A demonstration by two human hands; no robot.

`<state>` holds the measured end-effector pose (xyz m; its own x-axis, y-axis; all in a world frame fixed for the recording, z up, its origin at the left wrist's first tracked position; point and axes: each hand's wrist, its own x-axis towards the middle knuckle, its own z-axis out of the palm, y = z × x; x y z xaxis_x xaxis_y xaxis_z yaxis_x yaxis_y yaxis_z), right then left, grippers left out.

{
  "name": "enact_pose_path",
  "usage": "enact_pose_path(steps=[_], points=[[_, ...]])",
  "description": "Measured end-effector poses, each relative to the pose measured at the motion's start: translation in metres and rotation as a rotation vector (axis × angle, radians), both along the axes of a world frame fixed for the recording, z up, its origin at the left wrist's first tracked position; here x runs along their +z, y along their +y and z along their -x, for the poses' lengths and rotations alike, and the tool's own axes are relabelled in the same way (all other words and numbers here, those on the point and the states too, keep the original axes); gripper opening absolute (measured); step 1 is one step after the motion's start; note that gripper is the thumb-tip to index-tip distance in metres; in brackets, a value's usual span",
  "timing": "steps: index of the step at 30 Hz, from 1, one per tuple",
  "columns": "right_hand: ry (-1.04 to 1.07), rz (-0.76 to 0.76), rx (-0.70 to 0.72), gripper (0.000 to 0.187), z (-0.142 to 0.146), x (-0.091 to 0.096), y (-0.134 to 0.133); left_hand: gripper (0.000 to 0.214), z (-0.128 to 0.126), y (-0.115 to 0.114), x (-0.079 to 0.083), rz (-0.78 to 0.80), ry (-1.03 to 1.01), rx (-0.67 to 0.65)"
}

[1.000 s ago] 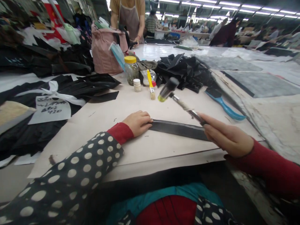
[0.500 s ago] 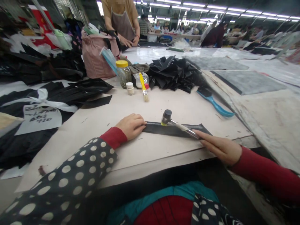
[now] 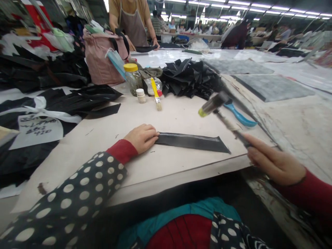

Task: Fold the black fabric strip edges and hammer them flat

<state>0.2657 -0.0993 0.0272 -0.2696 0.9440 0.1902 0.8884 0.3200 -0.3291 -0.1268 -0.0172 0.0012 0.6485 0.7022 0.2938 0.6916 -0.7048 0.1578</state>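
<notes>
A long black strip of material (image 3: 192,142) lies flat on the pale board (image 3: 171,119), a narrow folded edge showing along its far side. At its left end my left hand (image 3: 143,138) grips and presses it, fingertips together on the corner. My right hand (image 3: 276,160) is wrapped round the handle of a mallet (image 3: 216,103). The mallet's head, dark with a yellow-green face, is raised above the board beyond the strip's right end, slightly blurred and apart from the strip.
Behind the strip stand a yellow-lidded jar (image 3: 133,79), a small white bottle (image 3: 140,96) and a yellow-handled brush (image 3: 156,95). Black cut pieces (image 3: 189,77) are heaped beyond. A blue-handled brush (image 3: 241,116) lies at right, a pink bag (image 3: 103,57) at left. A person works across the table.
My right hand has lifted the mallet off the strip, up and to the right, uncovering the strip's right end. My left hand stays at the left end.
</notes>
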Motion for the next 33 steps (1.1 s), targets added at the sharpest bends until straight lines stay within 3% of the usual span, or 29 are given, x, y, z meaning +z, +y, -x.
enact_pose_path(steps=[3,6,10,14,16,20,23,26,29,33], points=[[-0.001,0.096,0.110,0.045,-0.011,-0.010,0.005,0.024,0.001,0.001,0.000,-0.004,0.000,0.004],[-0.034,0.046,0.083,0.047,-0.010,-0.006,0.026,0.025,0.004,0.004,0.000,-0.018,0.007,0.032],[-0.226,-0.113,0.088,0.051,0.009,0.006,0.082,0.024,0.014,0.008,0.000,-0.036,-0.029,0.148],[-0.450,-0.156,0.146,0.048,0.025,-0.006,0.142,0.021,0.021,0.008,0.001,-0.045,-0.100,0.332],[-0.491,-0.211,0.177,0.045,0.032,-0.012,0.155,0.022,0.021,0.007,0.003,-0.091,-0.130,0.325],[-0.304,-0.367,0.268,0.042,0.071,-0.007,0.132,0.032,0.017,0.004,0.005,-0.067,-0.110,0.112],[-0.150,-0.318,0.564,0.039,0.121,0.000,0.101,0.040,0.014,0.003,0.004,0.032,-0.046,0.024],[-0.163,-0.254,0.680,0.042,0.162,-0.004,0.089,0.040,0.014,0.003,0.001,0.071,-0.045,0.005],[-0.190,-0.196,0.705,0.038,0.178,-0.011,0.095,0.037,0.015,0.004,-0.001,0.069,-0.090,-0.011],[-0.146,-0.174,0.690,0.030,0.175,-0.015,0.103,0.031,0.013,0.006,-0.002,0.059,-0.124,-0.031]])
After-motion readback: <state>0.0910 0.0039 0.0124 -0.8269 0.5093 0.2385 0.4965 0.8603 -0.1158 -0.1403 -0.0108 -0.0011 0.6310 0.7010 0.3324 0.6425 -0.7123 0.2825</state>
